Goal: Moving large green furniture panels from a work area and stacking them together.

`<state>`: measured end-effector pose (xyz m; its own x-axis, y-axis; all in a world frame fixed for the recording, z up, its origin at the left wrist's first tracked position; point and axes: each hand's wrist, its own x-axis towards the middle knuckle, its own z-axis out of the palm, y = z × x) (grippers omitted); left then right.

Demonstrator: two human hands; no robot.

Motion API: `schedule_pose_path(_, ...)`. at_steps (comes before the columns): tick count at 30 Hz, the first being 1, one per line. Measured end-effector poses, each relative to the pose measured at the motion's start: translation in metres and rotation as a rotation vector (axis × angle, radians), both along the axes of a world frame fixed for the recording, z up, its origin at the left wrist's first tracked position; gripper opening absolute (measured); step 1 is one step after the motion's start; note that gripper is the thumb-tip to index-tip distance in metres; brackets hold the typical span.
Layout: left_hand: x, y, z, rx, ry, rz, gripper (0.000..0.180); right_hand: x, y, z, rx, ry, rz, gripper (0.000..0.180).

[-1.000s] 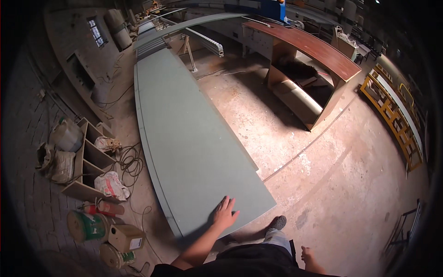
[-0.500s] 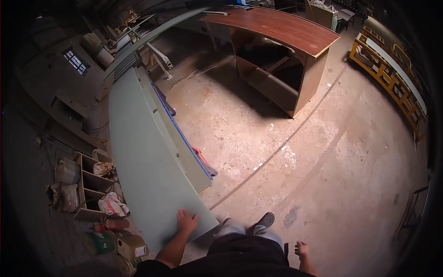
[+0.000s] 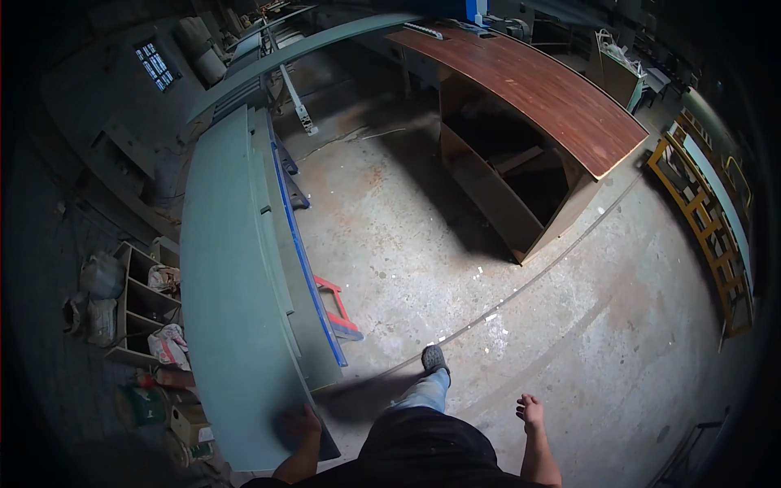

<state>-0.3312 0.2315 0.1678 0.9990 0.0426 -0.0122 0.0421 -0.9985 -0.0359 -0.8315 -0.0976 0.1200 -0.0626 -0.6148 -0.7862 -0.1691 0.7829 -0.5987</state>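
— Flat-palmed, that grip: the left hand (image 3: 299,424) lies spread on the near corner of the long grey-green panel (image 3: 232,309), fingers open, pinching nothing. The right hand (image 3: 530,411) hangs loose and empty over the concrete floor (image 3: 569,325), well apart from the board.

— How would you expect that sheet to handle?

— Heavy and awkward, I'd judge. It runs away from the palm far up the room, so most of its weight sits beyond the hand. A board that long and thin probably sags or whips if lifted from one end only. The face looks smooth and matt, so a flat palm could slide; an edge gives a surer hold.

— Where would you take it?

— At the near end, one hand on each long edge, or under the corner just by the palm.

— And its look?

— Pale grey-green, plain, with straight edges that only bend from the lens. It lies on a second similar sheet, a blue rail (image 3: 305,268) along the far side of the hand, a red stand (image 3: 335,305) beneath.
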Motion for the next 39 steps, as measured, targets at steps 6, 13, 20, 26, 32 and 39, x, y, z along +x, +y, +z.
schedule_pose_path(6, 0.047, -0.133, 0.014, 0.001, 0.013, -0.149, 0.075, 0.036, -0.097, -0.005, 0.144, 0.14, 0.234, 0.03)
schedule_pose_path(13, 0.069, -0.358, 0.038, -0.726, 0.423, -0.589, 0.044, 0.063, -0.24, -0.013, 0.103, 0.169, 0.31, 0.03)
schedule_pose_path(20, 0.017, -0.444, 0.004, -1.054, 0.572, -0.392, 0.042, 0.1, -0.388, -0.028, 0.278, 0.165, 0.614, 0.041)
schedule_pose_path(26, -0.039, -0.342, 0.004, -1.368, 0.235, 0.701, 0.027, 0.112, -0.583, -0.087, 0.255, 0.162, 0.992, 0.044)
schedule_pose_path(32, -0.131, -0.179, 0.037, -1.495, -0.63, 1.387, 0.024, 0.267, -0.641, -0.019, 0.067, 0.162, 0.93, 0.02)
schedule_pose_path(39, -0.142, -0.042, 0.015, -1.568, -0.76, 1.511, 0.026, 0.396, -0.529, -0.007, 0.253, -0.187, 1.314, 0.025)
